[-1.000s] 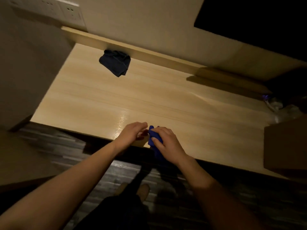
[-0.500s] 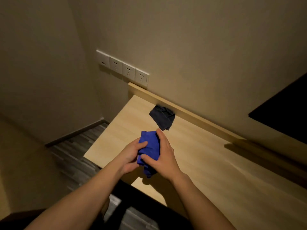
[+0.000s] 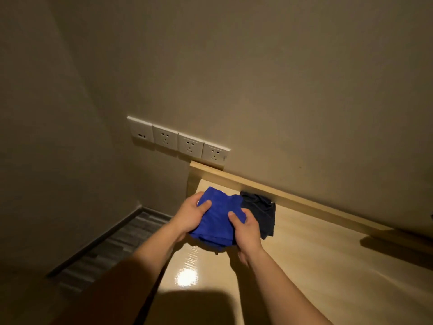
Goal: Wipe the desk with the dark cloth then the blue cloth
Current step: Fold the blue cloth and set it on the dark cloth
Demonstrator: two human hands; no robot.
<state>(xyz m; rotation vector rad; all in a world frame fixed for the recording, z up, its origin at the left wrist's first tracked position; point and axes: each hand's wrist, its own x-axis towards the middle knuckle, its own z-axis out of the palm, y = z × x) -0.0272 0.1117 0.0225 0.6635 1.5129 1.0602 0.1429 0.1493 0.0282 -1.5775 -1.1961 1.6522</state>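
No legible text, label, brand, number or sign appears on any surface; the four white plastic wall socket plates (image 3: 178,140) carry no readable marking.

The desk (image 3: 304,261) looks like pale wood-grain laminate, smooth and glossy enough to throw back a bright glare spot near its front edge; its raised back strip (image 3: 281,191) has the same pale wood look but reads matt. The blue cloth (image 3: 216,221) is a soft, matt fabric with a fine nap. The dark cloth (image 3: 262,212) is crumpled, matt textile. The wall sockets (image 3: 178,141) are smooth white plastic, the wall (image 3: 257,78) matt paint.
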